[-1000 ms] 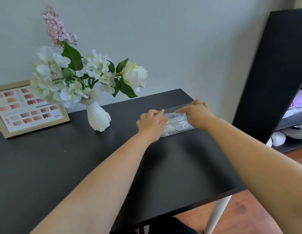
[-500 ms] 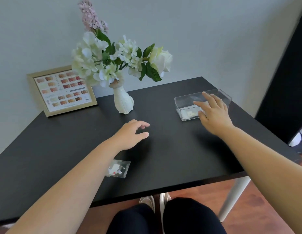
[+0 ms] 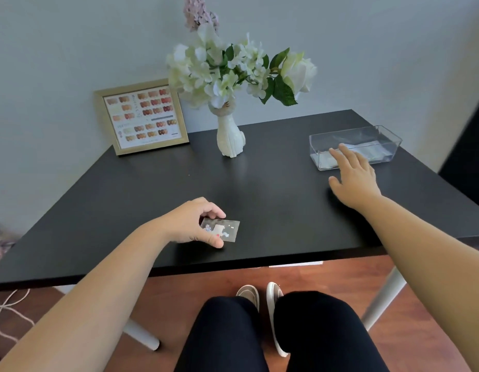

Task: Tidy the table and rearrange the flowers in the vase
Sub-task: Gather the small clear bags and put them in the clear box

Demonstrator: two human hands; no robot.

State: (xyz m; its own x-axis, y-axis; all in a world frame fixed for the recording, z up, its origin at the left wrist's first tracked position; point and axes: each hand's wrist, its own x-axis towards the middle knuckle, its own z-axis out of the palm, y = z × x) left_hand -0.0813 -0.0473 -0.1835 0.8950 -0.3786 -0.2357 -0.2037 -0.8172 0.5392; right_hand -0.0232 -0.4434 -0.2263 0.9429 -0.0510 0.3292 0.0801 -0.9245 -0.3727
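A white vase (image 3: 231, 138) with white flowers (image 3: 227, 68) and a pink sprig stands at the back of the black table (image 3: 273, 194). Near the front edge my left hand (image 3: 191, 224) pinches a small clear packet (image 3: 223, 230) between thumb and fingers; the packet lies on or just above the tabletop. At the right, a clear plastic box (image 3: 356, 146) holds several flat packets. My right hand (image 3: 352, 178) rests flat with fingers spread, its fingertips touching the box's near wall.
A gold-framed nail colour chart (image 3: 142, 116) leans on the wall left of the vase. A dark shelf unit (image 3: 471, 157) stands at the far right. My knees and slippers show below the table's front edge. A white cord (image 3: 10, 310) lies on the floor at left.
My left hand left the clear box, came back to the front edge and closed on the small packet. My right hand slid off the box. My view tilted down.
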